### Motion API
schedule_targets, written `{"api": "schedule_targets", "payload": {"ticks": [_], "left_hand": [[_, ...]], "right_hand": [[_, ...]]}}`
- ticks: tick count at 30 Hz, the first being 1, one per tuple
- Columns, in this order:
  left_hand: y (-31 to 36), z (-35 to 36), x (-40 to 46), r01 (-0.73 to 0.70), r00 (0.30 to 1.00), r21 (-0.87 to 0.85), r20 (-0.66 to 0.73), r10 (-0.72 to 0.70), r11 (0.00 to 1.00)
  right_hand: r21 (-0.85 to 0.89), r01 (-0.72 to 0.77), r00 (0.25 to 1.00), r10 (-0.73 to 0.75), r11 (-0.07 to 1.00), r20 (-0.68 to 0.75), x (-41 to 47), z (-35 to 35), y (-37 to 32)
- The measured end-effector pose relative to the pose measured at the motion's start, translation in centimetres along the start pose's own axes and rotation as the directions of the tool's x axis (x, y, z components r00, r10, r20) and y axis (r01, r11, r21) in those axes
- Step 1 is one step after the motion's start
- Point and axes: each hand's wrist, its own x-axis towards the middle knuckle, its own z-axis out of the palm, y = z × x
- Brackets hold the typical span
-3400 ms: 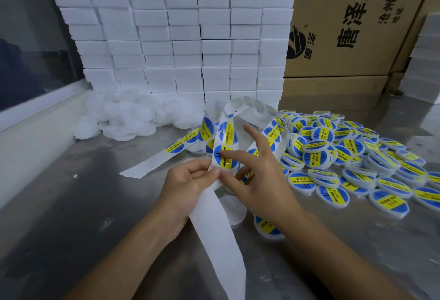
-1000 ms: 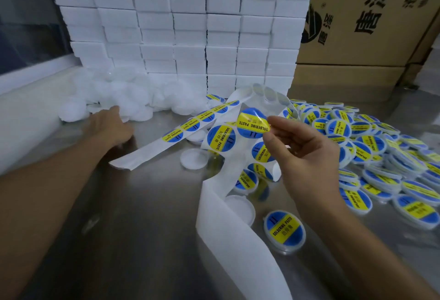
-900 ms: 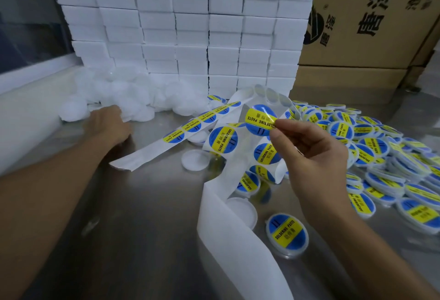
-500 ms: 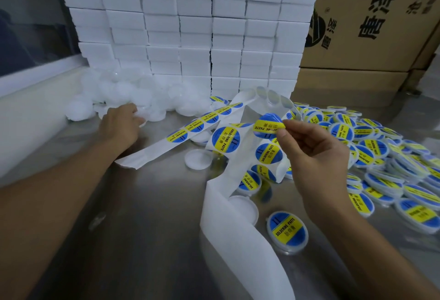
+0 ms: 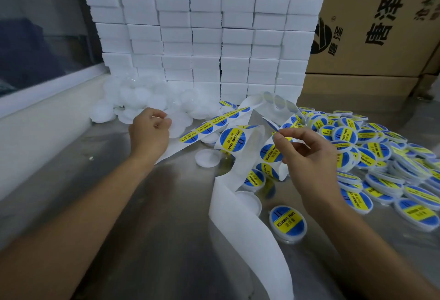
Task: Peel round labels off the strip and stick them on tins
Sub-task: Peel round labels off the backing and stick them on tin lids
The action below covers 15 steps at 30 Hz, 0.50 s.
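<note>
My right hand (image 5: 307,156) pinches a peeled blue-and-yellow round label (image 5: 279,132) between thumb and forefinger, held edge-on above the strip. The white label strip (image 5: 240,230) loops across the table, with several labels still on it. My left hand (image 5: 150,133) is reached out to the pile of plain white tins (image 5: 140,99) at the back left, its fingers curled on one plain white tin (image 5: 179,124). A heap of labelled tins (image 5: 362,147) lies to the right. One labelled tin (image 5: 287,223) sits alone near my right wrist.
Two loose plain tins (image 5: 207,158) (image 5: 248,202) lie beside the strip on the steel table (image 5: 119,204). A wall of stacked white boxes (image 5: 214,37) stands behind, a cardboard carton (image 5: 381,25) at the back right, and a white window ledge (image 5: 35,118) on the left.
My left hand left the strip, reached to the plain tin pile and curled its fingers on a tin. My right hand peeled a label free and has turned it edge-on.
</note>
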Motion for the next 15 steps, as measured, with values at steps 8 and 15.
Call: {"api": "schedule_targets", "payload": {"ticks": [8, 15], "left_hand": [[3.5, -0.7, -6.5, 0.359, 0.926, -0.488, 0.291, -0.240, 0.795], [5.5, -0.8, -9.7, 0.458, 0.859, -0.614, 0.492, -0.143, 0.643]], "right_hand": [[-0.001, 0.034, 0.996, -0.034, 0.999, 0.082, -0.6, 0.2, -0.5], [0.121, -0.014, 0.969, -0.016, 0.993, 0.246, -1.7, 0.9, -0.9]]}}
